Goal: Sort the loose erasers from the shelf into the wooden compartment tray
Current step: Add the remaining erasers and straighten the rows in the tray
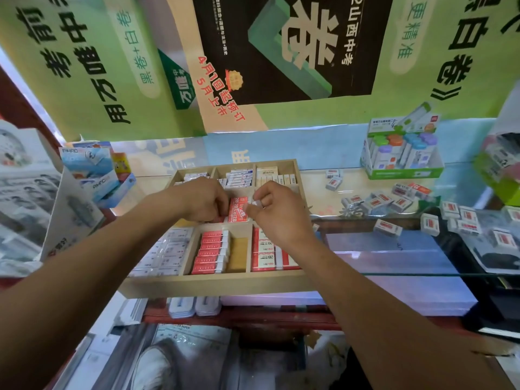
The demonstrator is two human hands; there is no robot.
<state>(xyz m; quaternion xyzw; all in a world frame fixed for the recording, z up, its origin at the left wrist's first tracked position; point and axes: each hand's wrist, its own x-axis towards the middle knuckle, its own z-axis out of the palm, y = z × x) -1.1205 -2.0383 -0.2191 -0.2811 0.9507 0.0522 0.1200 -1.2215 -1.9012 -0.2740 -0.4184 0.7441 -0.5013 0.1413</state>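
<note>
A wooden compartment tray (213,285) sits on the glass shelf in front of me, its sections filled with rows of boxed erasers. Over its middle compartment, both hands work on a cluster of red-and-white 2B erasers (238,211). My left hand (204,199) has its fingers curled down on the left side of that cluster. My right hand (271,209) pinches a small white eraser (256,203) at the cluster's right edge. Several loose red-and-white erasers (377,202) lie scattered on the glass shelf to the right.
A green-and-white display box of colourful sharpeners (402,156) stands at the back right. A blue-and-white product box (95,173) leans at the back left. White boxes (25,198) crowd the far left. The glass shelf edge (422,274) runs along the right front.
</note>
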